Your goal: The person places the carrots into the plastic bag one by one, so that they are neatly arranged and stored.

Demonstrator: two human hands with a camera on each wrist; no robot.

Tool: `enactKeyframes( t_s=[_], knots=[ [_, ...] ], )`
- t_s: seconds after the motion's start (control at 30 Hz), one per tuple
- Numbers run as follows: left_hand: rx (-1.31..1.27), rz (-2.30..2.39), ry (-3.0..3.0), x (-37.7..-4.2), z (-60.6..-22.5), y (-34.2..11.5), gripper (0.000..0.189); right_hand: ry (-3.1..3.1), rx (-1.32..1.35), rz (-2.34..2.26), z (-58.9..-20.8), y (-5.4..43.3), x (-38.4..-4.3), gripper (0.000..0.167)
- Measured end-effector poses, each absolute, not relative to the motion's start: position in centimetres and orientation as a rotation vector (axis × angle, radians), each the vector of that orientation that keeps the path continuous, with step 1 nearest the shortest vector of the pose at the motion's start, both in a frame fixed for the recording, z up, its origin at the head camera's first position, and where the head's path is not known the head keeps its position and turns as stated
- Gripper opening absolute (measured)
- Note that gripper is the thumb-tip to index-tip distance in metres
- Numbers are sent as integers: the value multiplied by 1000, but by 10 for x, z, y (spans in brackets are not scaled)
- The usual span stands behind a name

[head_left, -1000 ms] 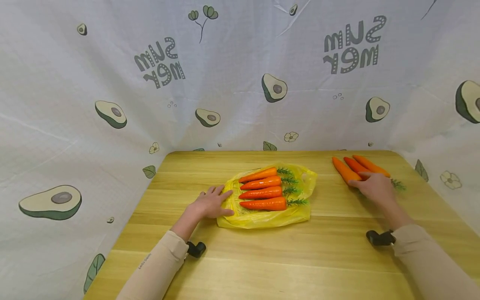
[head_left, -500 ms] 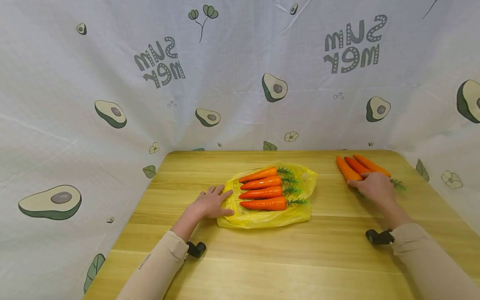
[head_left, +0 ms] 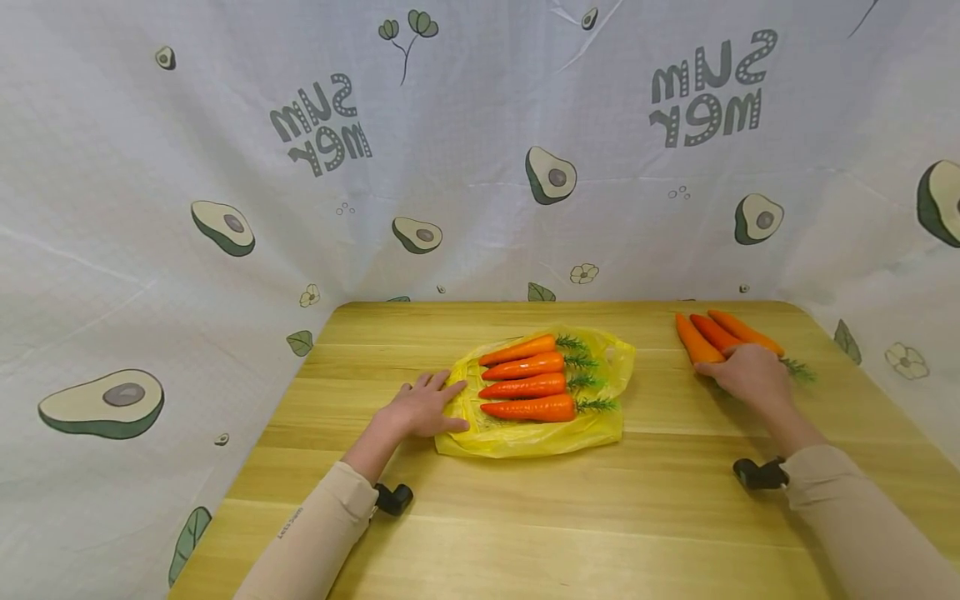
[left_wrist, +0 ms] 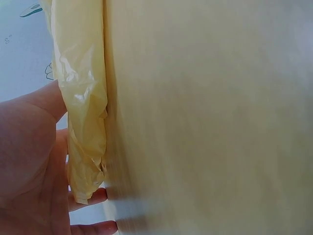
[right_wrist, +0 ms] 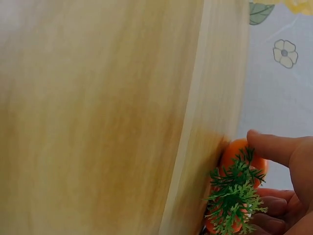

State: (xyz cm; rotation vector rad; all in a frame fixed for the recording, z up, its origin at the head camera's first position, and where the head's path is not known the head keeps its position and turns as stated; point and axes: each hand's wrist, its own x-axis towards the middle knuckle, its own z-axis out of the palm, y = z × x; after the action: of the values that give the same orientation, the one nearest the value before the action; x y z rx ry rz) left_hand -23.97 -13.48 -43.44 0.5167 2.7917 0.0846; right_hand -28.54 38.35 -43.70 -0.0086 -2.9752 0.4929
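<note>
Wooden table point(head_left: 570, 533), patterned cloth point(head_left: 465, 108) behind and at both sides. Yellow plastic bag point(head_left: 525, 443) lies flattened near mid-table; four carrots point(head_left: 525, 387) rest on it side by side, green tops toward the right. Three loose carrots point(head_left: 696, 342) lie close together near the far right part of the table, tips away from the person — their leafy ends partly hidden in the head view by the right hand point(head_left: 752, 379).

Left hand point(head_left: 422, 408): fingers spread, thumb and index on the bag's left edge; the left wrist view shows two fingertips at the tabletop. Right hand: thumb on the leftmost loose carrot near its leafy end, other fingers curled across the group, gripping — how many carrots it takes in, cannot tell.
</note>
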Motion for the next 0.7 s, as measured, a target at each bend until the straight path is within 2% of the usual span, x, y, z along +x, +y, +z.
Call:
enactKeyframes(
  t_s=[0.7],
  knots=[
    [522, 75, 2790, -242, -437, -136, 80, -2977, 70, 605, -433, 386, -289, 78]
  ],
)
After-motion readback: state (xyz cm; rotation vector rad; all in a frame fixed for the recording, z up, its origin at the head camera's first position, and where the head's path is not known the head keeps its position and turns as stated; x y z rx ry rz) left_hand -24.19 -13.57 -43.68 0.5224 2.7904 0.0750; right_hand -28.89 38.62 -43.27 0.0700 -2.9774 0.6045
